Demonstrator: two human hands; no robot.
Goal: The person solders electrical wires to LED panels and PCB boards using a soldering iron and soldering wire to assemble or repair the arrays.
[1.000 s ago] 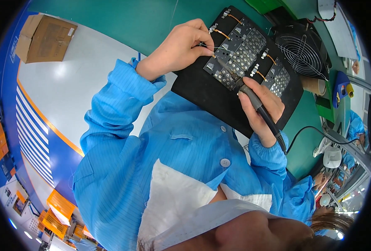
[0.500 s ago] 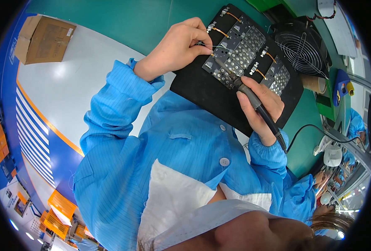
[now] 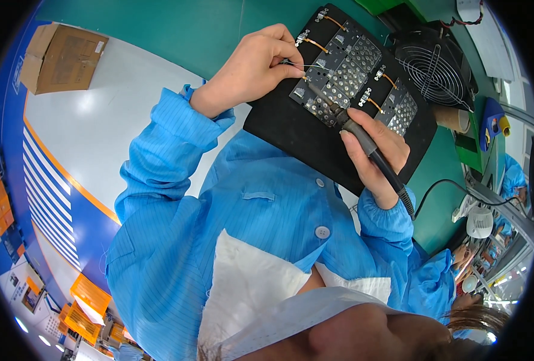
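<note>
My right hand [image 3: 382,147] is closed round the dark handle of a soldering iron [image 3: 363,137], whose tip slants up and left over a circuit board [image 3: 345,78]. Between the pinched fingers of my left hand [image 3: 250,67] is a thin silvery solder wire [image 3: 315,65], which reaches right across the board's left part. A short orange cable end [image 3: 306,78] shows beside those fingertips. Metal connectors [image 3: 302,37] on orange cables join the board's edge. A smaller board [image 3: 402,111] with similar cables lies to the right. Both boards rest on a black mat [image 3: 291,141].
Behind the boards stands a black fan [image 3: 432,66] with a wire grille, next to a cardboard tube [image 3: 452,119]. The iron's cord [image 3: 441,183] runs off right over the green tabletop [image 3: 177,30]. A cardboard box [image 3: 68,58] sits at far left. A co-worker's blue sleeve [image 3: 432,280] is at lower right.
My left hand has shifted very slightly left, and the boards and mat a touch with it. Both grips are unchanged; the soldering iron stays almost still.
</note>
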